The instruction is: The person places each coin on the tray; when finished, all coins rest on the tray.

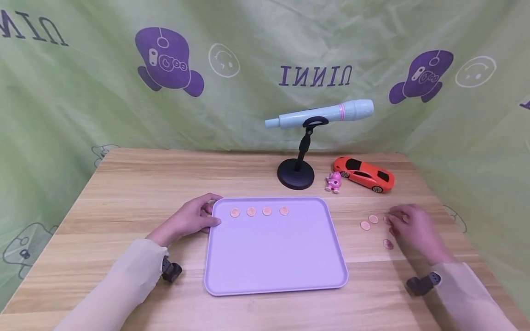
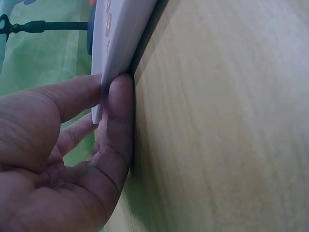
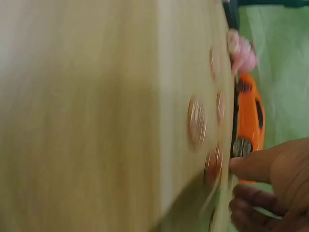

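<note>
A light purple tray [image 1: 277, 248] lies on the table, with several copper coins [image 1: 267, 211] in a row along its far side. My left hand [image 1: 194, 216] grips the tray's left rim, thumb on top and fingers beneath, as the left wrist view shows. To the right of the tray, several loose copper coins [image 1: 365, 225] lie on the wood. Over them is my right hand [image 1: 416, 227], its thumb close to a coin [image 1: 387, 220]. In the right wrist view a gap separates the thumb [image 3: 246, 165] from the bent fingers; the coins there are blurred.
Behind the tray, a light blue toy microphone [image 1: 319, 116] sits on a black stand [image 1: 296, 174]. A small pink figure [image 1: 333, 182] and an orange-red toy car [image 1: 364, 174] stand at the back right. A green patterned cloth [image 1: 248, 128] hangs behind the wooden table [image 1: 136, 184].
</note>
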The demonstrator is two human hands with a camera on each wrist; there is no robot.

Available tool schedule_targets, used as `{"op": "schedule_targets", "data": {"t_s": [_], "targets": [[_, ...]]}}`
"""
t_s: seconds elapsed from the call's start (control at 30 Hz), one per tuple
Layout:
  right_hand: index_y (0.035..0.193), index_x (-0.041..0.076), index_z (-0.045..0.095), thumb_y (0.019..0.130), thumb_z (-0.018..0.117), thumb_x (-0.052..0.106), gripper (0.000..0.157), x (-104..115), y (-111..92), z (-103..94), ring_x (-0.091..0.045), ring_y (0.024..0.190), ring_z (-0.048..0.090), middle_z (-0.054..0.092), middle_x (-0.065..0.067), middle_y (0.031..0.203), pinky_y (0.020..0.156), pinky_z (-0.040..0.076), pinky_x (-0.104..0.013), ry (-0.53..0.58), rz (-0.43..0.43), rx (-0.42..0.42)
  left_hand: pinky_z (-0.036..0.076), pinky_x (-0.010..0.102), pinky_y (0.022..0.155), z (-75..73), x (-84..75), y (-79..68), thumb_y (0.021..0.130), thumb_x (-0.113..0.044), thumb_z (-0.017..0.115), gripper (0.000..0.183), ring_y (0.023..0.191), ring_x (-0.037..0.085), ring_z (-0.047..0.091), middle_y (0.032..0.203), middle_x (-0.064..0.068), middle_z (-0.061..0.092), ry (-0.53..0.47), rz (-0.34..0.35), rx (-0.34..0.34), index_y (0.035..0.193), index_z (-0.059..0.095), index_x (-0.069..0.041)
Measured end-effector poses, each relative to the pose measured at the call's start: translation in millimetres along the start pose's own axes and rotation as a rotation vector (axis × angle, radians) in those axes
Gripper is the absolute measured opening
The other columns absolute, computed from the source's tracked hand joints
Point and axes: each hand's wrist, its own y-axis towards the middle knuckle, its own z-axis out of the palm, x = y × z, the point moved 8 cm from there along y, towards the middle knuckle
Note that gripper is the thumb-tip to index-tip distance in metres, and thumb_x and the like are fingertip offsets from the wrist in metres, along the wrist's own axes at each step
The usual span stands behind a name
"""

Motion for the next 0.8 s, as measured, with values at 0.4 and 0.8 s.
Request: {"op": "schedule_targets", "data": {"t_s": [0.4,0.8], "targets": [[0.116,-0.016,0.067,0.095,0.067,-0.002,0.025,-27.4,-8.4,-6.8,-0.054,0.099,0.064,0.067,-0.039,0.109,0.083,0.055,-0.068,-0.128,0.006,0.063,0.067,0.029,0.069,0.8,-2.0,-1.3,0.093,0.002,0.072,0.062,0.079,0.018,0.066,0.105,0.018,0.059,0.009,0.0,0.004,0.15,0.048,0.001],[0.114,-0.017,0.064,0.096,0.067,0.002,0.026,-46.6,0.4,-9.3,-0.047,0.095,0.066,0.069,-0.034,0.104,0.083,0.059,-0.059,-0.076,0.081,0.16,0.067,0.03,0.069,0.7,-2.3,-2.0,0.093,0.003,0.072,0.062,0.079,0.017,0.065,0.105,0.017,0.058,0.012,-0.006,0.001,0.15,0.048,0.0]]}}
